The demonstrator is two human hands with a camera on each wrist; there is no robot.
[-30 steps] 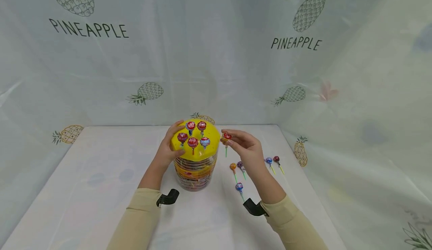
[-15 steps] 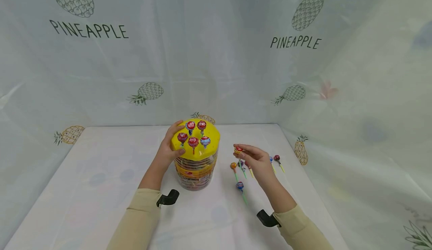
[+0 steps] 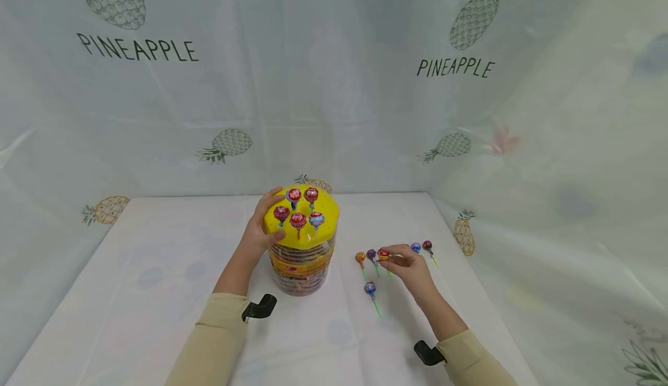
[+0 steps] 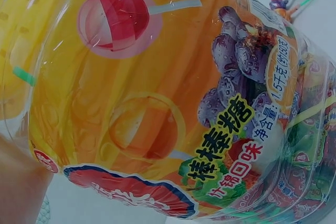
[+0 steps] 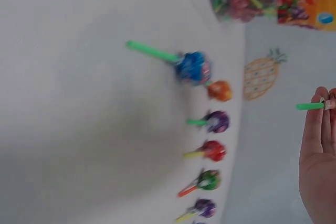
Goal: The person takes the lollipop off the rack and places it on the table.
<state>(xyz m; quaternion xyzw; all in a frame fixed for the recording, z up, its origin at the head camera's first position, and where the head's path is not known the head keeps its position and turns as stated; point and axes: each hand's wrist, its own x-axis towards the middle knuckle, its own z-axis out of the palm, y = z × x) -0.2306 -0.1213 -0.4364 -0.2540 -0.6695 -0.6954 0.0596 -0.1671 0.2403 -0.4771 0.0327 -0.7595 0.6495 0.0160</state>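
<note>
A clear ribbed jar (image 3: 301,270) with a yellow lid (image 3: 326,209) stands on the table, full of wrapped sweets. Several lollipops stick up from the lid, among them a red one (image 3: 298,220). My left hand (image 3: 257,238) grips the lid's left side, fingers behind and thumb in front. In the left wrist view the jar's orange label (image 4: 157,93) fills most of the picture. My right hand (image 3: 412,269) pinches a red-and-yellow lollipop (image 3: 383,255) by its head; its green stick (image 5: 310,106) points away from the fingers in the right wrist view.
Loose lollipops lie in a row right of the jar: orange (image 3: 360,257), purple (image 3: 371,254), blue (image 3: 415,247) and dark red (image 3: 428,245) among them. A blue lollipop (image 3: 370,288) lies nearer me. A pineapple-print curtain (image 3: 334,84) hangs behind the table.
My right hand has moved away from the lid, rightward and toward me, carrying the lollipop over to the row. The left hand and jar have stayed put.
</note>
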